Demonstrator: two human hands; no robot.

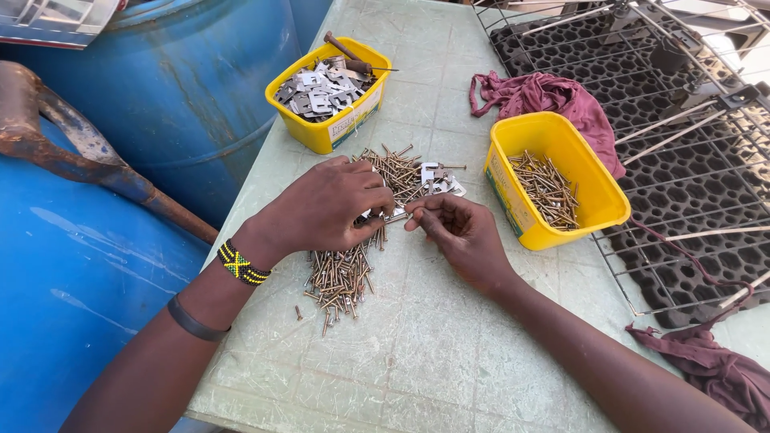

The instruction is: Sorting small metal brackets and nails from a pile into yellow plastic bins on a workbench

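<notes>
On the pale green table [449,353], both my hands meet over a heap of screws [341,277].

From the head camera: my left hand [325,210] is curled nearly closed, pinching what looks like a small metal plate, mostly hidden under my fingers; my right hand [453,228] pinches a single screw [399,215] between thumb and forefinger, tip towards the left hand. More plates [437,180] lie just beyond, a far tub of plates [329,92] and a right tub of screws [553,188]. I judge it best to keep the screw straight and my grip near its tip.
</notes>
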